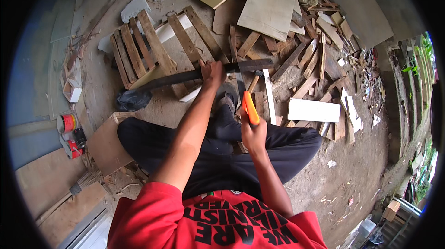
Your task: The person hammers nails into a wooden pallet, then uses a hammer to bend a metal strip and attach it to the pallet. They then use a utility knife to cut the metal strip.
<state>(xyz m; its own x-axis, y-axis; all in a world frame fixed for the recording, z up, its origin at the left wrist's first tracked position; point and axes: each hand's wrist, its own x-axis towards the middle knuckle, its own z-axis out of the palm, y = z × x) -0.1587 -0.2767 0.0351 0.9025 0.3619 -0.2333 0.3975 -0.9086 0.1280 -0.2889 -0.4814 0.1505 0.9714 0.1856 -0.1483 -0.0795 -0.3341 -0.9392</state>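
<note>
A long dark wooden plank (169, 80) lies crosswise in front of me, over my foot area and the slats of a wooden pallet. My left hand (213, 71) is closed around it, right of its middle. In my right hand (253, 134) is a handsaw (251, 110), gripped by its orange handle. The saw's dark blade points away from me and crosses the plank near its right end; how deep it sits in the wood I cannot tell. Just right of the blade lies a hammer (253, 83) with a wooden handle.
Beyond my left hand lies the slatted pallet (134, 50). A heap of scrap boards (320, 59) spreads to the right, with a white board (314, 110) and a large pale panel (270, 4). A black plastic bag (133, 100) and red tins (69, 122) sit at left.
</note>
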